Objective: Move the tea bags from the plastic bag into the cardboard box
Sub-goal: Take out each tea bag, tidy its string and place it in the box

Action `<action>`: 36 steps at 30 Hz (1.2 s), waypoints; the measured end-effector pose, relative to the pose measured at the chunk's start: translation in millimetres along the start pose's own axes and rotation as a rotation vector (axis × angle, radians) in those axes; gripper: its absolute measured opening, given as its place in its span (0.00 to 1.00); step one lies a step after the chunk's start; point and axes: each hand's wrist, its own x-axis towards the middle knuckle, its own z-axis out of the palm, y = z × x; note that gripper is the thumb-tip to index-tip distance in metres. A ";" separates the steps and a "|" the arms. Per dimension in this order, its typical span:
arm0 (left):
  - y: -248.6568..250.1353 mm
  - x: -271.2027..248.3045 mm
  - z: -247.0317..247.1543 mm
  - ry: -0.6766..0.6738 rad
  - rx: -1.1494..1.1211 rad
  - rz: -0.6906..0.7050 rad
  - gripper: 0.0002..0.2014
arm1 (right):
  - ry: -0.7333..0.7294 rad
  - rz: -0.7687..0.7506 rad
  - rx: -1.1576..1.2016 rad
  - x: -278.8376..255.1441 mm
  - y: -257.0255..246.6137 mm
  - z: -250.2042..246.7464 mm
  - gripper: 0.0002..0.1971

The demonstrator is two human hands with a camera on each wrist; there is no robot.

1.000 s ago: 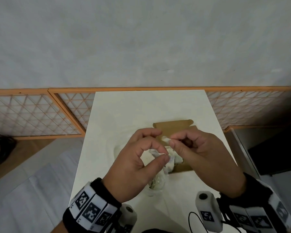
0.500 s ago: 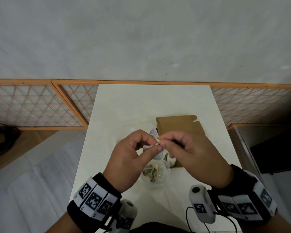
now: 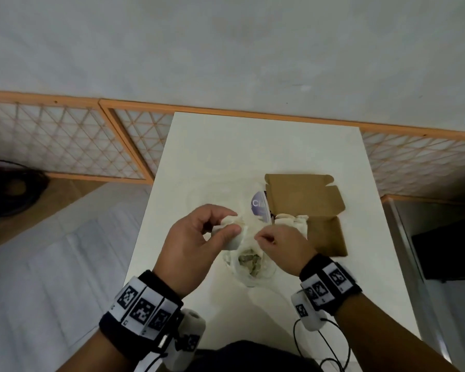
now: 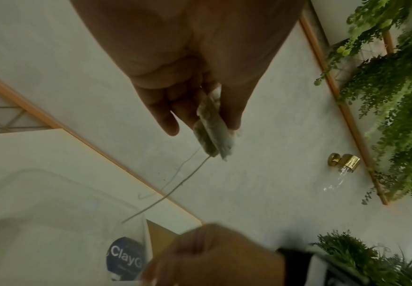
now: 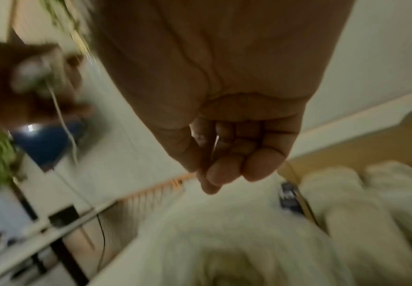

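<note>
My left hand (image 3: 232, 223) pinches a pale tea bag (image 3: 230, 238) between thumb and fingers above the table. In the left wrist view the tea bag (image 4: 212, 133) hangs from those fingers and its thin string (image 4: 175, 185) runs down to my right hand (image 4: 212, 251). My right hand (image 3: 259, 236) pinches that string with curled fingers (image 5: 224, 170). Below both hands lies the clear plastic bag (image 3: 249, 261) with more tea bags inside. The brown cardboard box (image 3: 325, 234) stands open to the right, with several white tea bags (image 3: 290, 221) in it.
A round purple label (image 3: 259, 206) shows on the plastic next to the box. The white table (image 3: 253, 146) ends at a wooden lattice rail (image 3: 65, 135) by the wall. A dark monitor-like object (image 3: 446, 251) stands to the right. Black cables (image 3: 8, 183) lie on the floor at the left.
My hands were together on the tea bag; now they have drawn apart, the right hand moving right and down with the string stretched out from the bag in my left.
</note>
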 end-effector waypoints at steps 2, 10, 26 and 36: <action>-1.7 -3.5 -2.4 -0.006 0.019 0.021 0.06 | -0.149 0.061 -0.141 13.7 21.6 34.4 0.12; -3.5 -3.4 -5.6 -0.019 0.032 0.033 0.07 | -0.146 -0.091 -0.548 26.3 53.1 100.0 0.16; -9.6 5.6 2.9 -0.074 0.055 0.015 0.04 | 0.076 0.068 0.216 -9.8 43.9 40.8 0.06; -11.5 6.5 5.2 -0.130 0.112 0.008 0.06 | 0.076 0.124 0.718 -31.0 25.3 -7.3 0.06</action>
